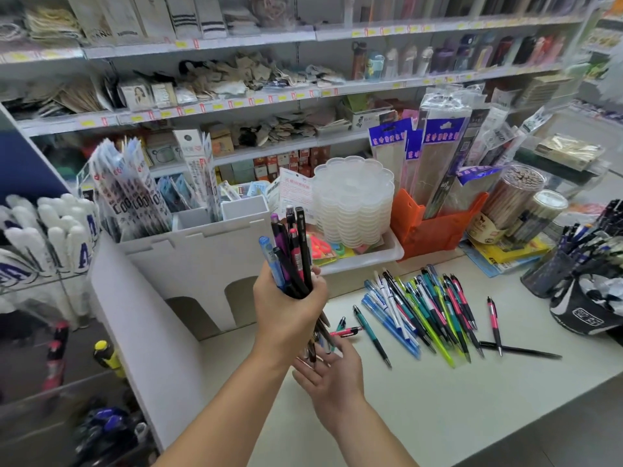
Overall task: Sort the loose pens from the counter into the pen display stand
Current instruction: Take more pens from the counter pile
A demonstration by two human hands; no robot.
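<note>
My left hand [286,306] grips an upright bundle of pens [289,251], my right hand [332,372] lies open, palm up, under their tips, above the counter [438,399].

We see stacked clear palettes [354,203] in a white tray [392,254] at the counter's back edge, orange bin [435,227] beside it.

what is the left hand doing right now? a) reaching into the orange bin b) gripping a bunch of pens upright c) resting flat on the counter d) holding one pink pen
b: the left hand is curled round a bunch of pens held upright above the counter, while the right hand sits open beneath their lower ends.
</note>
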